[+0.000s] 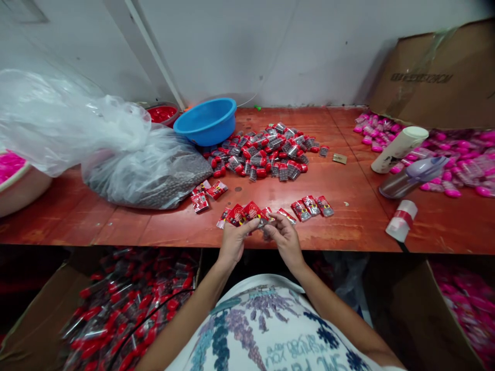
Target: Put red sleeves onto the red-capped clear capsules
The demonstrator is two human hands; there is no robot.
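From where I stand, the person's left hand (232, 243) and right hand (288, 239) meet over the near edge of the reddish worktop (359, 226), both grips pinched on a small clear packet (263, 222) between the fingertips; its contents are too small to make out. Red printed cards (253, 210) fan out just behind the fingers, whether held or lying there I cannot tell. Three red-topped sachets (310, 207) lie to the right. Farther back, red-capped containers (266, 149) are heaped beside a blue plastic basin (207, 121), with a bulging translucent plastic bag (145, 165) to its left.
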